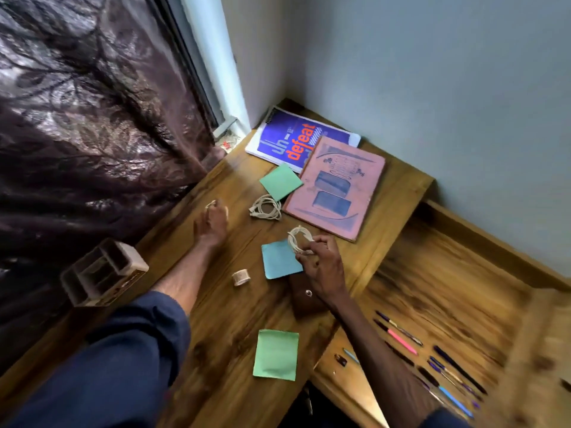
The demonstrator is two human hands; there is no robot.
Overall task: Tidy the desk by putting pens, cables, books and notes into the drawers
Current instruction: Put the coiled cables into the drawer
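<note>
Blue glossy-covered book (278, 140): you can read "un-" in pale blue letters and "defeat" in orange, both running sideways from where you stand; the smaller print beside them is too blurred.
Pink paper-covered notebook (335, 186): its dark blue printed panels hold nothing you can read.

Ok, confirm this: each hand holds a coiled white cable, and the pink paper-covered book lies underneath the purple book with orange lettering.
No. The head view shows the pink paper-covered book lying on top of the purple book with orange lettering. The left hand and right hand do each hold a coiled white cable.
</note>
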